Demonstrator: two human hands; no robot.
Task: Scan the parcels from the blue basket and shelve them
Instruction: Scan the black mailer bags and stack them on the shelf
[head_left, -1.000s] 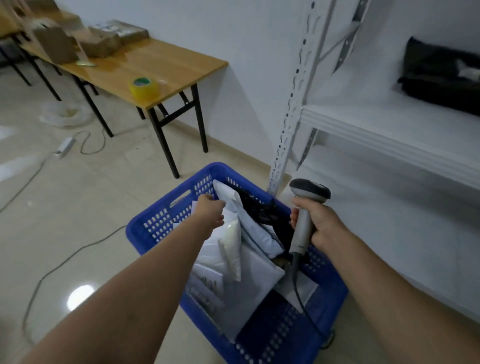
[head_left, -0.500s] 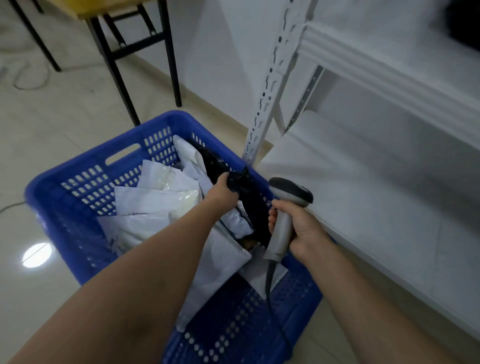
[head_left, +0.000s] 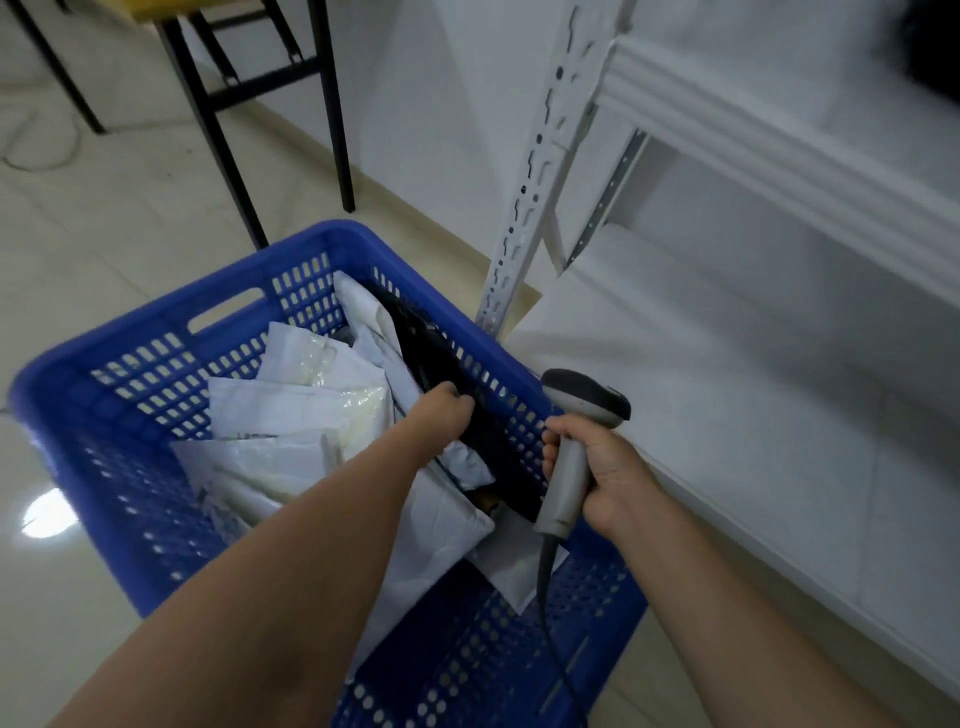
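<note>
The blue basket (head_left: 130, 358) stands on the floor and holds several white mailer parcels (head_left: 291, 410). A black parcel (head_left: 421, 338) leans against the basket's right wall. My left hand (head_left: 441, 415) reaches into the basket and grips the black parcel near its middle. My right hand (head_left: 597, 473) holds a grey barcode scanner (head_left: 571, 452) by its handle, just above the basket's right rim, with its cable hanging down. The white shelf (head_left: 727, 395) is to the right of the basket.
A white perforated shelf upright (head_left: 530, 197) rises just behind the basket. An upper shelf edge (head_left: 779, 156) runs across the top right. Black table legs (head_left: 332, 104) stand on the tiled floor behind the basket.
My left hand left the white parcels, moved right and took hold of the black parcel. The view tilted down toward the basket. My right hand still holds the scanner.
</note>
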